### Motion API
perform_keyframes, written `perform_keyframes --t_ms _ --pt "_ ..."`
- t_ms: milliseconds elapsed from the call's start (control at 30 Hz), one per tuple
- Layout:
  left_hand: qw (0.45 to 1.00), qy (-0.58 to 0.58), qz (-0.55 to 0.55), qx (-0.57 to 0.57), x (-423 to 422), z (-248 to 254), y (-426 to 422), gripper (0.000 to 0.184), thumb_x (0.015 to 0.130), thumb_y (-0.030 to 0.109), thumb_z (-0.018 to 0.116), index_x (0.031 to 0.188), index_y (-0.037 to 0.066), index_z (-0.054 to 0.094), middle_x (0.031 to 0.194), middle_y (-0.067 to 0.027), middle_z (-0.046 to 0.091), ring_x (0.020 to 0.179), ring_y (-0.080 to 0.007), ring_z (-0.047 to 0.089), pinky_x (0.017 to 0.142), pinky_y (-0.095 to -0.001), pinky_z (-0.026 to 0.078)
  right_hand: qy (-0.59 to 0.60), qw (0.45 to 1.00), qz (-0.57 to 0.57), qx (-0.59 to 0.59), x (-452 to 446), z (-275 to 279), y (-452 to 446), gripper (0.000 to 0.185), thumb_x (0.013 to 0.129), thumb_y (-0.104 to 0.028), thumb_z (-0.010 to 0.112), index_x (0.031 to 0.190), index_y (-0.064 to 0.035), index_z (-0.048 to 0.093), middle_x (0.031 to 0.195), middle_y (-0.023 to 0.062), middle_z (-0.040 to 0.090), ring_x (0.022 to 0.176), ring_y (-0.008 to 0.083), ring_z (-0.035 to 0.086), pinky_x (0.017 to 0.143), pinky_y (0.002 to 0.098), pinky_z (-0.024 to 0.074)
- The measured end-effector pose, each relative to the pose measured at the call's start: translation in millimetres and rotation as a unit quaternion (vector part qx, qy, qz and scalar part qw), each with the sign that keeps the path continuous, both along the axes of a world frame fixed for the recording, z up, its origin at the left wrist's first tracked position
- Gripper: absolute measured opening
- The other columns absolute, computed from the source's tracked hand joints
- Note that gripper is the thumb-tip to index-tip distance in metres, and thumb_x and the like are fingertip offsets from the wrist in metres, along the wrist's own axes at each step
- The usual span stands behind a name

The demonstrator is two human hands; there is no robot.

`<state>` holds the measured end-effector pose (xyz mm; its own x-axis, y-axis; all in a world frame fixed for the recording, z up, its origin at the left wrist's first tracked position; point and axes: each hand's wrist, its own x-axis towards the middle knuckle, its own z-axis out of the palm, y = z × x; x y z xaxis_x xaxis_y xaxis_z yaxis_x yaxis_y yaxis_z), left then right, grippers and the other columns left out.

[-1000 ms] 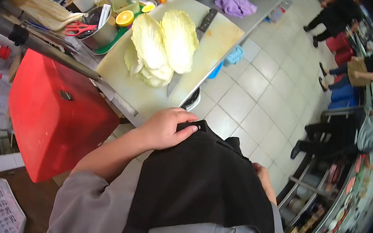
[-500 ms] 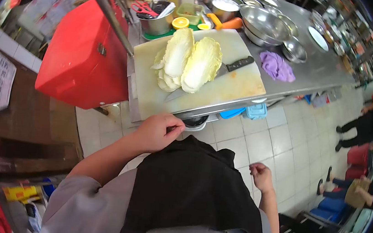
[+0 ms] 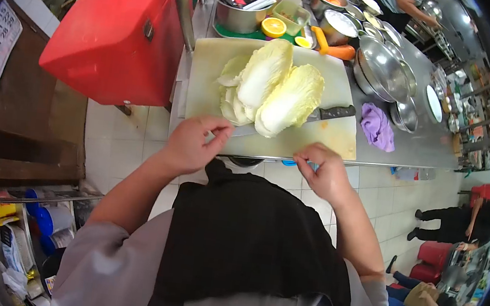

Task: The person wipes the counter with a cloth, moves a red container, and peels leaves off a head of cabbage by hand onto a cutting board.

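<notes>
Several pale yellow-white napa cabbage leaves [image 3: 290, 101] lie in overlapping stacks on a cutting board [image 3: 331, 141]. Partly under the right-hand stack is a knife with a black handle [image 3: 337, 113]; most of its blade is hidden. My left hand [image 3: 194, 144] hovers at the board's near edge, just below the leaves, fingers loosely curled and thumb a little apart. Over the near edge farther right, my right hand [image 3: 324, 171] is half curled, with a gap between thumb and fingers. Nothing shows in either hand.
A red cooler box [image 3: 118, 42] stands left of the counter. Behind the board are a metal pot [image 3: 239, 19] with red-handled scissors, a halved orange [image 3: 273, 27] and an orange-handled peeler [image 3: 324, 41]. Metal bowls [image 3: 381, 72] and a purple cloth [image 3: 376, 127] sit right. Other people stand farther off.
Both hands have risen from beside the apron to the board's near edge, the right one moving inward and up. The view has shifted closer to the counter. The leaves and knife keep their places.
</notes>
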<state>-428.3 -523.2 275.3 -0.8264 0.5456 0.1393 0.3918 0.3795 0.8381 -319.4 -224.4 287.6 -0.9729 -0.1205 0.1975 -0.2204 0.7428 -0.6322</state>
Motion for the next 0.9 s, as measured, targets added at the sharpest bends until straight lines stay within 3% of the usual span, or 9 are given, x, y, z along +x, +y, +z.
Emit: perform_keyframes --t_ms 133,233,367,500,600,700,733,833,900 --pt "0.998 0.04 0.049 0.017 -35.0 -7.7 -24.6 0.015 0.095 0.012 0.062 0.105 0.003 0.07 0.094 -0.009 0.072 0.082 -0.0169 0.066 0.074 -0.0292 0.051 0.101 0.989 0.057 0.088 -71.6 14.4 -27.9 0.021 0.081 -0.003 0.071 0.101 -0.0078 0.07 0.104 0.0132 0.066 0.092 0.032 0.066 0.078 0.0389 0.0545" --pt "0.993 0.026 0.085 0.075 -44.5 4.3 -33.2 0.014 0.097 0.009 0.06 0.104 0.002 0.069 0.094 -0.0073 0.071 0.083 -0.014 0.065 0.075 -0.0274 0.05 0.146 0.971 0.1 0.163 -117.8 20.3 -52.5 0.031 0.08 -0.006 0.068 0.11 -0.0125 0.07 0.123 0.0121 0.06 0.112 0.0318 0.06 0.093 0.0405 0.0508" --pt "0.988 0.033 0.111 0.099 -48.2 2.7 -42.3 0.015 0.098 0.009 0.058 0.106 0.0 0.068 0.096 -0.0056 0.071 0.085 -0.0103 0.063 0.077 -0.026 0.049 0.137 0.923 0.22 0.285 -163.7 3.4 -60.5 0.029 0.083 -0.014 0.062 0.11 -0.0176 0.071 0.131 0.0112 0.057 0.129 0.0311 0.049 0.107 0.0445 0.0407" --pt "0.984 -0.006 0.148 0.1 -39.2 -8.2 -56.0 0.017 0.099 0.01 0.058 0.11 0.0 0.066 0.098 -0.0038 0.07 0.089 -0.0087 0.062 0.081 -0.025 0.049 0.147 0.907 0.266 0.292 -178.6 6.6 -58.8 0.013 0.081 -0.016 0.064 0.092 -0.0146 0.072 0.127 0.0092 0.06 0.129 0.0312 0.048 0.107 0.0449 0.0401" --pt "0.98 -0.029 0.163 0.107 -36.8 -4.4 -58.6 0.018 0.1 0.012 0.058 0.11 0.0 0.066 0.097 -0.0033 0.07 0.091 -0.0089 0.063 0.084 -0.0244 0.049 0.184 0.882 0.293 0.32 -182.2 25.5 -48.5 0.009 0.081 -0.014 0.065 0.089 -0.012 0.071 0.117 0.0076 0.065 0.123 0.0313 0.053 0.104 0.045 0.0432" --pt "0.981 -0.051 0.15 0.115 -43.2 -1.6 -61.5 0.021 0.1 0.012 0.058 0.117 0.0 0.063 0.105 -0.0053 0.068 0.098 -0.0105 0.062 0.089 -0.0256 0.048 0.248 0.903 0.25 0.246 -186.1 41.6 -37.9 0.009 0.08 -0.01 0.066 0.088 -0.0091 0.068 0.109 0.0065 0.068 0.115 0.0316 0.058 0.1 0.0438 0.0464" --pt "0.981 -0.063 0.142 0.119 -45.3 -2.4 -60.5 0.023 0.1 0.012 0.058 0.12 0.0 0.062 0.109 -0.0063 0.068 0.101 -0.0112 0.062 0.09 -0.0262 0.047 0.283 0.903 0.248 0.209 -187.5 56.5 -35.8 0.011 0.079 -0.005 0.068 0.09 -0.0069 0.067 0.104 0.0076 0.07 0.104 0.0321 0.064 0.094 0.042 0.0506" --pt "0.952 0.007 0.113 0.285 -58.2 2.7 -29.9 0.038 0.095 0.012 0.065 0.131 0.002 0.056 0.122 -0.0091 0.063 0.105 -0.0128 0.06 0.088 -0.0274 0.048 0.278 0.945 0.146 0.094 -181.4 96.2 -40.7 0.01 0.083 -0.004 0.069 0.093 -0.005 0.066 0.094 0.0096 0.071 0.089 0.0319 0.069 0.08 0.04 0.0548" --pt "0.96 0.115 0.084 0.24 -61.9 33.4 -9.0 0.046 0.094 0.013 0.066 0.137 0.003 0.051 0.134 -0.0109 0.057 0.115 -0.0159 0.058 0.094 -0.0295 0.046 0.272 0.951 0.145 0.024 -181.1 107.5 -44.6 0.009 0.085 -0.008 0.069 0.093 -0.0057 0.065 0.086 0.0104 0.07 0.08 0.0334 0.069 0.07 0.0396 0.055"
